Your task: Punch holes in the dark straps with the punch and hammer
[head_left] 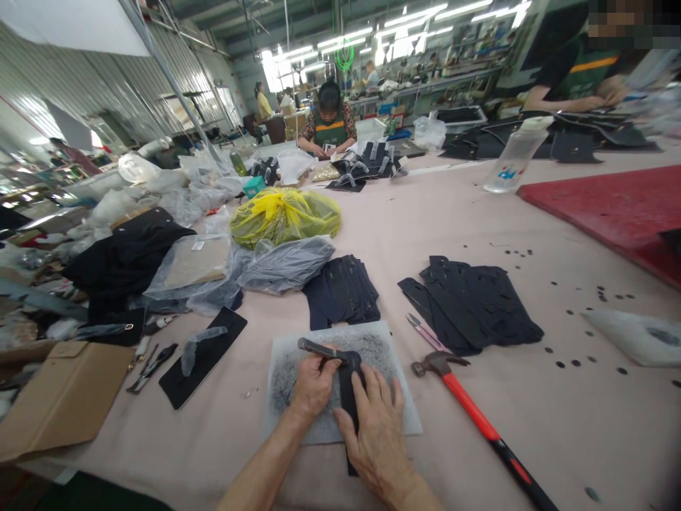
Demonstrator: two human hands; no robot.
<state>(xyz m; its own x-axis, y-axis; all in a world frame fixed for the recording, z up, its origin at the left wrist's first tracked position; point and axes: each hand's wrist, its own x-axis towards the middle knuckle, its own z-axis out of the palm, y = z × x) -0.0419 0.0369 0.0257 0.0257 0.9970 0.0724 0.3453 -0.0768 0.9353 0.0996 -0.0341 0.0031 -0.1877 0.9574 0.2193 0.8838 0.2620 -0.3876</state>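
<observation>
A metal hole punch is in my left hand, fingers closed round its lower part. Its end lies over the rounded top of a black strip. My right hand rests on the strip with fingers stretched out and lying flat, the thumb at the strip's left edge. Under the strip is a whitish board covered in dark marks. A claw hammer with a red and black handle lies right of my right hand. Behind the board are two piles of dark pieces, one on the left and one on the right.
Pink-handled scissors or tweezers lie by the right pile. A black panel, pliers and cardboard box are at left. A yellow bag, water bottle and red board stand farther back. Co-workers sit beyond.
</observation>
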